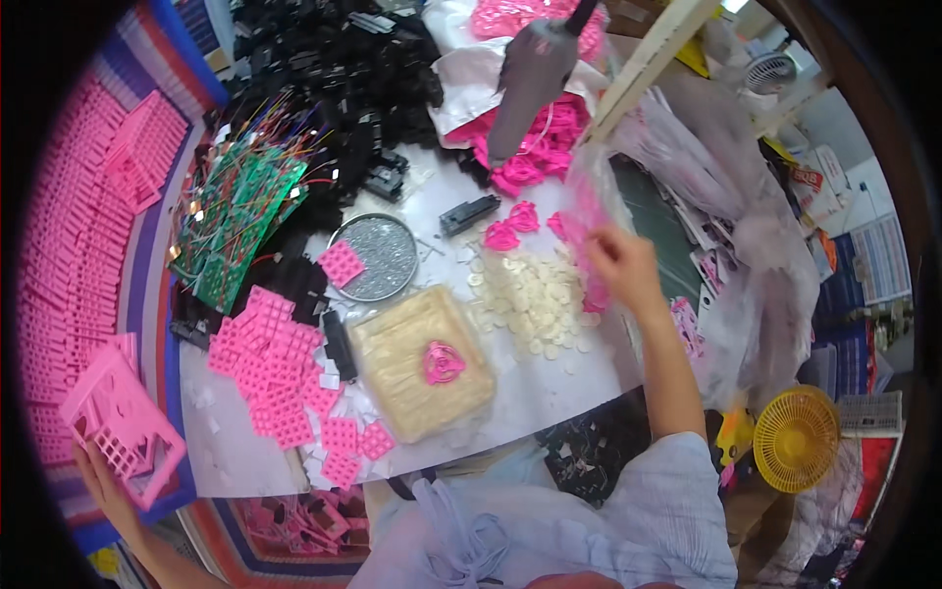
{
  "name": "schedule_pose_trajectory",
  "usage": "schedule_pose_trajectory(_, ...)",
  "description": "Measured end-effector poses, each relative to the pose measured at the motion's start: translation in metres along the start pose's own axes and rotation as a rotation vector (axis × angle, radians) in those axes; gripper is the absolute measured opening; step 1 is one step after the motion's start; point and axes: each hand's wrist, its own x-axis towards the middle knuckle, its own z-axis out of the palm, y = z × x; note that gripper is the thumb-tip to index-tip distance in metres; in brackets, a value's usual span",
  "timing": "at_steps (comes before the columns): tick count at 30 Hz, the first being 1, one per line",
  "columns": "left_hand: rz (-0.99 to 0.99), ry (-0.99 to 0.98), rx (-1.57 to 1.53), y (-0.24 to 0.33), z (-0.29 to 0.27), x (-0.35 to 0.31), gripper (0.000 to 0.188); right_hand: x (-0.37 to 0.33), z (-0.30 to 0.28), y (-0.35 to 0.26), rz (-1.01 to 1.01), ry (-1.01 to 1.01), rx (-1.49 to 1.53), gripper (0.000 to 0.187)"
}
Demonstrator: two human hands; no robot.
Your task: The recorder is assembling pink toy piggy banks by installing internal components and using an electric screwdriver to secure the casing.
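At the far left, my left hand grips the lower edge of a pink plastic housing with a grid of square holes. The housing is tilted beside stacked pink housings. My right hand is over the right part of the table, fingers curled together. It is beside a clear plastic bag with pink showing through; what its fingers hold is hidden. Left of that hand lie a heap of cream discs and loose pink pieces. One pink rounded piece rests on a wrapped tan block at centre.
Pink grid plates lie near a round tray of small metal parts. Green circuit boards with wires and a black parts heap fill the far left. A grey hand tool hangs above. A yellow fan stands right.
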Motion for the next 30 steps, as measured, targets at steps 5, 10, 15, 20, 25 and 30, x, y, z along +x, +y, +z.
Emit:
schedule_pose_trajectory(5, -0.437, -0.241, -0.667, 0.204, 0.109, -0.054, 0.067, 0.028, -0.07, 0.195, 0.223, 0.164, -0.854, 0.022)
schedule_pose_trajectory(10, -0.316, -0.695, -0.962, 0.247, 0.164, -0.079, 0.082, 0.012, -0.102, 0.255, 0.238, 0.251, -1.138, 0.019)
schedule_pose_trajectory(15, -0.233, -0.655, -0.883, 0.247, 0.191, -0.092, 0.055, 0.015, -0.141, 0.197, -0.145, 0.347, -0.93, 0.016)
schedule_pose_trajectory(20, -0.184, -0.804, -0.801, 0.263, 0.2, -0.099, 0.022, 0.003, -0.15, 0.07, 0.203, 0.28, 0.264, 0.016)
schedule_pose_trajectory(25, -0.002, -0.881, -0.957, 0.292, 0.238, -0.105, 0.02, -0.025, -0.088, -0.001, 0.236, -0.14, 0.864, 0.017)
schedule_pose_trajectory(30, -0.051, -0.759, -1.136, 0.297, 0.261, -0.121, 0.041, -0.049, 0.009, -0.098, 0.331, -0.268, 1.516, 0.034)
